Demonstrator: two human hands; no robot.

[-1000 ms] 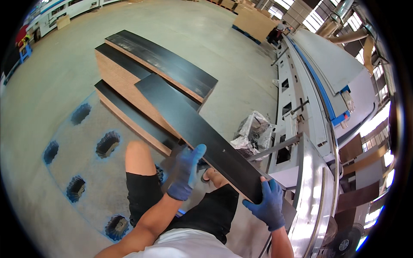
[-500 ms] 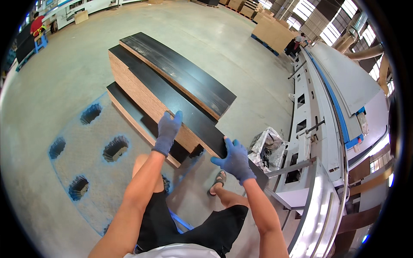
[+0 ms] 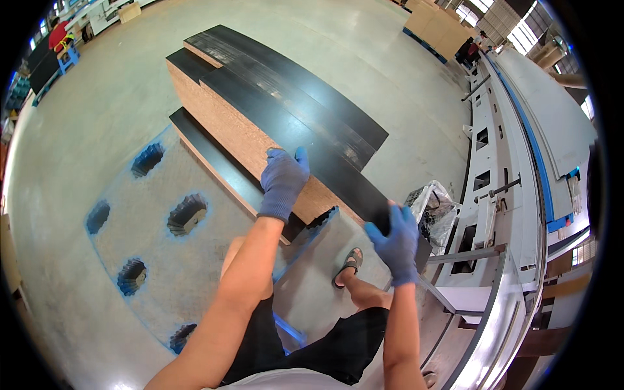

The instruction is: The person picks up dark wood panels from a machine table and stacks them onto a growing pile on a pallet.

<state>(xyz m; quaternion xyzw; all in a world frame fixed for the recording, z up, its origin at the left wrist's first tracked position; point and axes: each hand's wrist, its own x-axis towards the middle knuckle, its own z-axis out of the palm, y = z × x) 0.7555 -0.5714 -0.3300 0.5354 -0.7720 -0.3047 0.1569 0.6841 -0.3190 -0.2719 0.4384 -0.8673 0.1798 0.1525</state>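
Observation:
A long black board (image 3: pixel 286 120) with a raw brown particleboard edge lies on top of a stack of similar boards. My left hand (image 3: pixel 285 182), in a blue glove, grips its near long edge with the fingertips over the top. My right hand (image 3: pixel 395 246), gloved alike, holds the board's right end, thumb and fingers apart across its width. Directly behind, side by side with it, are more black boards (image 3: pixel 305 97) with pale scuffs. A lower black board (image 3: pixel 224 166) sits at the stack's near side.
Under the stack lies a grey pallet (image 3: pixel 162 260) with blue-edged holes. A plastic-lined bin (image 3: pixel 434 218) stands to the right, beside a long white machine (image 3: pixel 484 156) with a metal frame. Farther off are a panel stack (image 3: pixel 439 32), a seated person (image 3: pixel 58 36) and another person (image 3: pixel 471 49).
The gap between the held board and the boards behind it has closed. Both hands have moved with the board, and the whole view has shifted a little.

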